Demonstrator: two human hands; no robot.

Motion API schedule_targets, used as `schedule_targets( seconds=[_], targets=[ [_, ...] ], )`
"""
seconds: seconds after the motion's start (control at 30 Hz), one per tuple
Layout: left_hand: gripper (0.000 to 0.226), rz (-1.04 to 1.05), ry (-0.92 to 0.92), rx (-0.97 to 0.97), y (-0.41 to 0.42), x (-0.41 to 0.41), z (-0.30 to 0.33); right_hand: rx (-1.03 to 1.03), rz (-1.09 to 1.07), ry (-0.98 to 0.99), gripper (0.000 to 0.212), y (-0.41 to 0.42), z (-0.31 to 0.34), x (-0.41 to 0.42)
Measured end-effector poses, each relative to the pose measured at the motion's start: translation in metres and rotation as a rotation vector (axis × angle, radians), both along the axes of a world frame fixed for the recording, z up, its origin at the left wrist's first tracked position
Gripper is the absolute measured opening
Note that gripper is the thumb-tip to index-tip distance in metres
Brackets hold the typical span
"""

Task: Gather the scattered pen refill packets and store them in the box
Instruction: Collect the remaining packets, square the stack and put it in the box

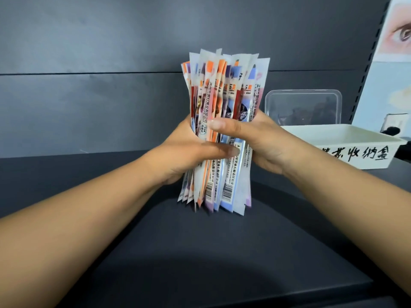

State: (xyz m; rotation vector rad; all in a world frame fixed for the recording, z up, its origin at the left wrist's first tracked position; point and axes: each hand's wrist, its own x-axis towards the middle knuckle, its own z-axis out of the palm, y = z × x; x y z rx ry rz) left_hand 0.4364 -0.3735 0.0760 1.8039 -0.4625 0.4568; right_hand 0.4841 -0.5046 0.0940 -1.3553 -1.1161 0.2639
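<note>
A thick bundle of several pen refill packets, long white sleeves printed in orange, blue and purple, stands upright on the dark shelf. My left hand wraps its middle from the left and my right hand from the right, thumbs crossing the front. The bundle's lower ends touch or hover just above the surface; I cannot tell which. The white box, with black handwritten characters on its front, sits to the right, open at the top.
A clear plastic lid leans upright behind the box. A dark panel wall rises at the back. A pale poster stands at the far right. The dark shelf surface spreads below the bundle.
</note>
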Motion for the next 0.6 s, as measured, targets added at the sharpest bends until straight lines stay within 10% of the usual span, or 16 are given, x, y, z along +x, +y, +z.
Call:
schedule_targets(
  seconds=[0.3, 0.6],
  targets=[
    [0.108, -0.019, 0.081, 0.163, 0.000, 0.005, 0.002, 0.045, 0.087, 0.036, 0.045, 0.001, 0.002, -0.003],
    [0.113, 0.056, 0.099, 0.158, -0.006, 0.000, -0.002, 0.063, -0.075, -0.003, 0.049, 0.012, 0.001, -0.006]
  ],
)
